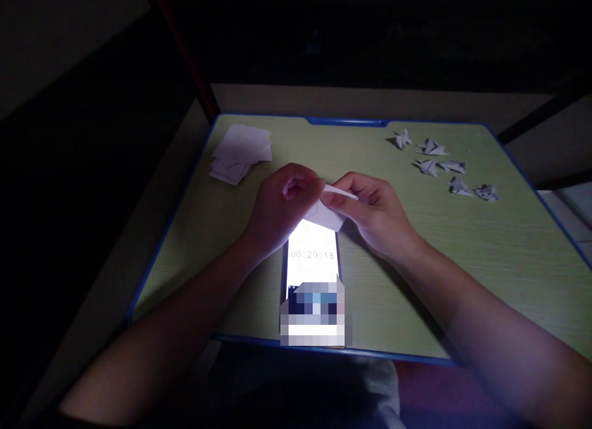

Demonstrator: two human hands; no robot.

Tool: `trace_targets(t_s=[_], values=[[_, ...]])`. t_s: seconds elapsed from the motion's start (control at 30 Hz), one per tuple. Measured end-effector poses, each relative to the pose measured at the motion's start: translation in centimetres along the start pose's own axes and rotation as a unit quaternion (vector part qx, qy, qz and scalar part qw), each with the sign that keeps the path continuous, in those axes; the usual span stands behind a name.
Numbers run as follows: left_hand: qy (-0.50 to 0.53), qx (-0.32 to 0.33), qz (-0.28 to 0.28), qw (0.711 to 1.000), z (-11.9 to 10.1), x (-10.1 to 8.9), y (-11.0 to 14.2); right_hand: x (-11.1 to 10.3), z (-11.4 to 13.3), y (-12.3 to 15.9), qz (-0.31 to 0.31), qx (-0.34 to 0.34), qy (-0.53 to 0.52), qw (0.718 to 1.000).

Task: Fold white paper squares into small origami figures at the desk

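Observation:
A small sheet of white paper [329, 216], partly folded, is held between both hands above the table. My left hand [289, 198] pinches its left side with thumb and curled fingers. On its right side my right hand [370, 207] grips it, the thumb lying along the upper edge. Part of the paper is hidden behind the fingers. Just below the paper lies a lit phone [312, 262] showing 00:29:18; its lower part is pixelated.
The green table [462, 281] has a blue rim. A loose pile of white paper sheets [243, 145] lies at the back left. Several small folded paper figures [428, 167] sit at the back right. The surroundings are dark.

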State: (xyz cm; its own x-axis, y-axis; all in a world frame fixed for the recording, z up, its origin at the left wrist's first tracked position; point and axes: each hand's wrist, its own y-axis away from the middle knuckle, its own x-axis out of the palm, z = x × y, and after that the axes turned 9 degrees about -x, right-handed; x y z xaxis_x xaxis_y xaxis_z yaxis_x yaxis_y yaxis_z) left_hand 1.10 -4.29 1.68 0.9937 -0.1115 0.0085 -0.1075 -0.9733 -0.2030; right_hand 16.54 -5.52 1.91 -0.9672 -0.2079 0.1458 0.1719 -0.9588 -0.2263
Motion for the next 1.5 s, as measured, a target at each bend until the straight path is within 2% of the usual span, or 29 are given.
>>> trace_targets(t_s=[0.2, 0.47, 0.7, 0.8, 0.9, 1.1, 1.37, 1.5], values=[[-0.016, 0.003, -0.003, 1.0, -0.02, 0.02, 0.04, 0.03, 0.21, 0.0, -0.005, 0.005, 0.015, 1.0], [-0.006, -0.011, 0.015, 1.0, 0.12, 0.13, 0.02, -0.26, -0.32, -0.36, -0.048, -0.039, 0.055, 0.997], [-0.111, 0.049, -0.03, 0.992, 0.49, -0.03, 0.2, 0.17, 0.15, -0.16, -0.028, -0.032, 0.082, 0.996], [-0.116, 0.065, -0.043, 0.99, 0.48, 0.02, 0.19, 0.48, 0.5, -0.06, -0.023, -0.021, 0.082, 0.996], [-0.102, 0.054, -0.044, 0.992, 0.35, 0.12, 0.13, 0.61, 0.59, -0.07, -0.028, -0.01, 0.071, 0.997], [-0.045, -0.016, -0.043, 0.998, 0.22, 0.41, 0.06, 0.39, 0.0, -0.2, -0.045, -0.01, 0.042, 0.998], [-0.046, -0.002, -0.025, 0.999, 0.28, 0.2, 0.06, 0.51, 0.12, -0.16, -0.052, -0.004, 0.044, 0.998], [-0.022, -0.015, -0.038, 0.999, 0.23, -0.11, -0.21, 0.52, -0.15, -0.13, -0.042, -0.003, 0.035, 0.999]])
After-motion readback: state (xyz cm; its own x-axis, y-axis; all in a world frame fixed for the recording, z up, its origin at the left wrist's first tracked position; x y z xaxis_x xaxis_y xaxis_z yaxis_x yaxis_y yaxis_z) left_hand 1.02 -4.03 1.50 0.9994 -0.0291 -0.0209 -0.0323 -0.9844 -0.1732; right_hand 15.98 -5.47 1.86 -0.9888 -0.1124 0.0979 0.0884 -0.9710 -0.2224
